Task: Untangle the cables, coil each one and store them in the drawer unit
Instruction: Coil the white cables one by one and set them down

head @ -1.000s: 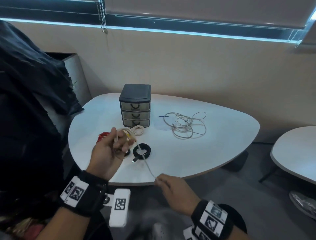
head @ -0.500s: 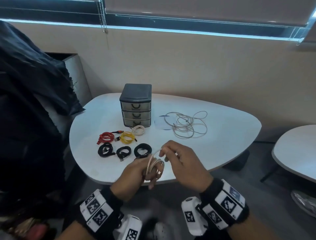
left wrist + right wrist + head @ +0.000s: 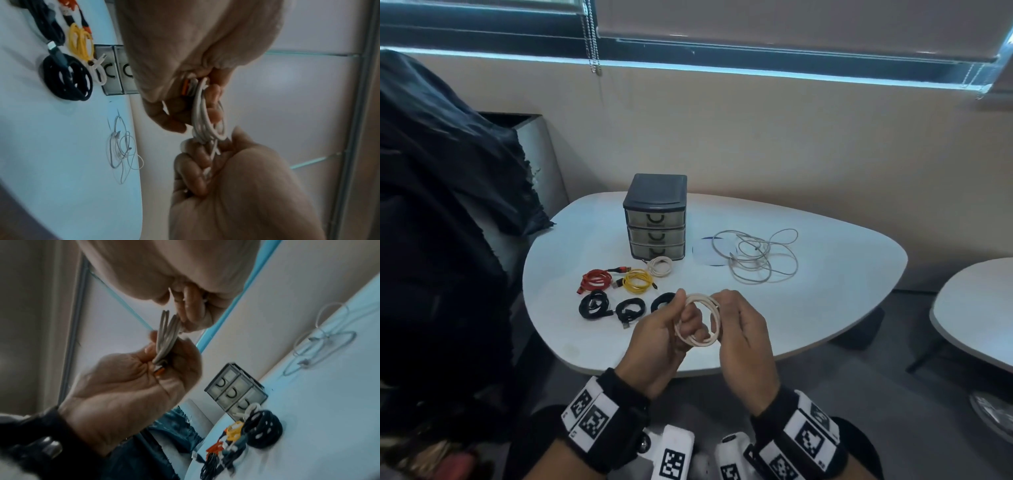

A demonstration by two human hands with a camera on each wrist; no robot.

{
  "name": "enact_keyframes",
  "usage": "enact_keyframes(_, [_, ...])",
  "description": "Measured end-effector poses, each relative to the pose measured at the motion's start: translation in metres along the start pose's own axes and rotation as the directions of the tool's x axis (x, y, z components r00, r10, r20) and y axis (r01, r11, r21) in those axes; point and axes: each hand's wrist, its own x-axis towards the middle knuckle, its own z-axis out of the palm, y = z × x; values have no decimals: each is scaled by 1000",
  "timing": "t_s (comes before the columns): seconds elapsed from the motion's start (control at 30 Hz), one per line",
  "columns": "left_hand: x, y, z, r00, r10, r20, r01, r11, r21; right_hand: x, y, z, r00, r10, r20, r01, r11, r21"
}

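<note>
A white cable coil point(image 3: 700, 323) hangs in front of the table's near edge, held by both hands. My left hand point(image 3: 686, 317) grips its left side with curled fingers through the loop, and my right hand point(image 3: 724, 317) pinches its right side. The left wrist view shows the coil point(image 3: 205, 113) between both hands, as does the right wrist view point(image 3: 167, 335). The dark three-drawer unit point(image 3: 655, 219) stands at the back of the white table point(image 3: 825, 291), all drawers closed. A tangled pile of pale cables point(image 3: 756, 255) lies to its right.
Coiled cables lie in front of the drawer unit: red point(image 3: 595, 279), yellow point(image 3: 637, 281), small white point(image 3: 660, 265), and three black ones point(image 3: 594, 305). A dark cloth point(image 3: 448, 171) drapes over a seat on the left. A second table point(image 3: 976, 308) stands at right.
A second ago my hands were apart, the right drawing the cable's tail out. They have come together near the table's front edge, and the whole cable is now wound into one coil.
</note>
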Motion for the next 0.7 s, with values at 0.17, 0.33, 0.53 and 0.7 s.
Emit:
enact_keyframes(0.17, [7,-5,4,988,91,-128,-52,958,281,9,10,0,980,-194,41,196,914,-356])
enact_keyframes(0.33, [13,-8,8,968,50,-246,72,885,461,15,26,4,990,-141,2,128,893,-433])
enact_keyframes(0.53, [9,-12,-1,978,-24,-207,75,967,243,7,19,-2,994,-38,103,58,978,-198])
enact_keyframes(0.7, [4,0,-16,980,-2,-200,57,960,272,19,7,-33,835,263,483,-297,955,-6])
